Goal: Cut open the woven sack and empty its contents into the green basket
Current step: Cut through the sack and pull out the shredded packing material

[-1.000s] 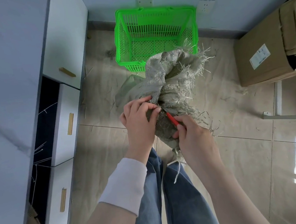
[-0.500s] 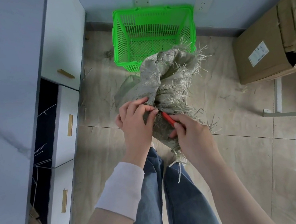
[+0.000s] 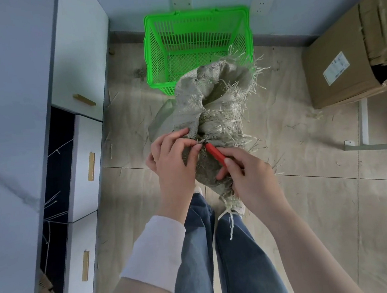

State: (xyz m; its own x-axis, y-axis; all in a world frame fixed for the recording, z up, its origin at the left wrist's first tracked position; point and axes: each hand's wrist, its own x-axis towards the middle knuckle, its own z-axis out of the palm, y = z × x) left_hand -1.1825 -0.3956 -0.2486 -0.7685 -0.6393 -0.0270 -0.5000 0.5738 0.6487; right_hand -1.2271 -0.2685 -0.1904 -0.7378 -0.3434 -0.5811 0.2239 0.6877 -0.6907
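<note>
The woven sack (image 3: 210, 111) stands bunched on the floor (image 3: 313, 205) just in front of the person's legs (image 3: 222, 250), its frayed mouth leaning over the near rim of the green basket (image 3: 198, 38). The left hand (image 3: 175, 162) presses against the sack's left side, its fingers (image 3: 187, 144) curled together and pinching a fold of the weave at the tied neck. The right hand (image 3: 248, 176) is closed around a red-handled cutter (image 3: 214, 152), thumb and fingers clamped on the handle; the red tip points up-left into the sack's neck, touching the weave right beside the left fingertips.

Compared with 0.5 s ago, both hands sit at nearly the same spot on the sack, and the cutter tip remains at the neck; no opening in the weave can be made out.

The green basket, beyond the sack and against the wall, looks bare inside, its mesh bottom showing. Right of the sack, well apart, a cardboard box (image 3: 336, 59) lies with flattened cardboard inside.
</note>
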